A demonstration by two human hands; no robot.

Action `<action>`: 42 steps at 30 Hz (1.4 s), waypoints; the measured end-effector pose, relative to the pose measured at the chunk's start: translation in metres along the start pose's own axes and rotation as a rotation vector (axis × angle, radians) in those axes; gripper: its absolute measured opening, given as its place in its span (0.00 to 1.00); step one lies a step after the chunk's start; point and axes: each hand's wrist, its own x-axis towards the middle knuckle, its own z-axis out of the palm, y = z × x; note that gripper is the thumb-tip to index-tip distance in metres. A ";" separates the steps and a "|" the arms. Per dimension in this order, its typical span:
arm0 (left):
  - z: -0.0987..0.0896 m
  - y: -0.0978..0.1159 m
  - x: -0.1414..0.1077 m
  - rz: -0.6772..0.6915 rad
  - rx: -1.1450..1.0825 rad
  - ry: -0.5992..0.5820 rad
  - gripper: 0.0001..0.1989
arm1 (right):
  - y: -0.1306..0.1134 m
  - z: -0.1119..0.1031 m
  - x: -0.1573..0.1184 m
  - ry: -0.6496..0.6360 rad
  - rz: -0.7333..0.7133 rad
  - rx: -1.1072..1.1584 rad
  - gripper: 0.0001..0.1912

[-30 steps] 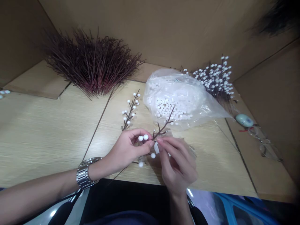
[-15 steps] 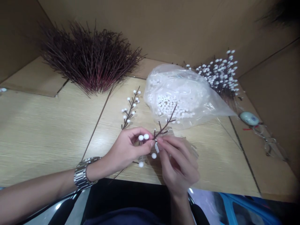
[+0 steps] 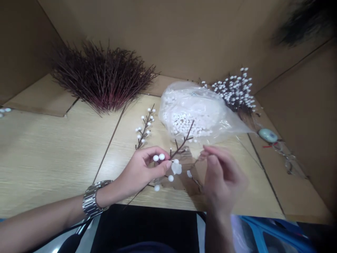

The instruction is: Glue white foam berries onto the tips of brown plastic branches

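My left hand (image 3: pixel 147 165), with a metal watch at its wrist, pinches a dark brown twig (image 3: pixel 181 146) between thumb and fingers. White balls sit on the lower part of the twig, and a whitish translucent piece (image 3: pixel 176 168) hangs beside my left thumb. The twig's upper forks are mostly bare. To the right, apart from the twig, my right hand (image 3: pixel 223 179) is blurred by motion, and whether its fingers hold anything is unclear. A finished-looking twig with white balls (image 3: pixel 144 130) lies on the table behind my left hand.
A big bundle of bare dark twigs (image 3: pixel 105 80) stands at the back left. A clear plastic bag of white balls (image 3: pixel 195 116) lies at centre, with white-balled twigs (image 3: pixel 237 89) behind. A pale green oval object (image 3: pixel 268 135) lies right, near glasses-like clear items (image 3: pixel 289 160).
My right hand has moved away from the twig to the right. My left hand still holds the twig, and the whitish piece beside its thumb is now more exposed. The camera view has shifted slightly.
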 end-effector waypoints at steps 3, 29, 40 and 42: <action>0.001 -0.001 -0.003 -0.020 -0.010 -0.062 0.06 | -0.004 -0.010 0.043 -0.231 0.095 0.057 0.08; 0.000 0.009 -0.012 0.205 0.073 -0.140 0.13 | -0.046 0.007 0.069 -0.437 0.069 0.288 0.06; -0.003 0.005 -0.008 0.203 0.029 -0.033 0.08 | -0.044 0.017 0.069 -0.446 0.057 0.292 0.06; -0.003 0.006 -0.006 0.172 -0.003 -0.025 0.09 | -0.038 0.013 0.074 -0.473 0.046 0.271 0.05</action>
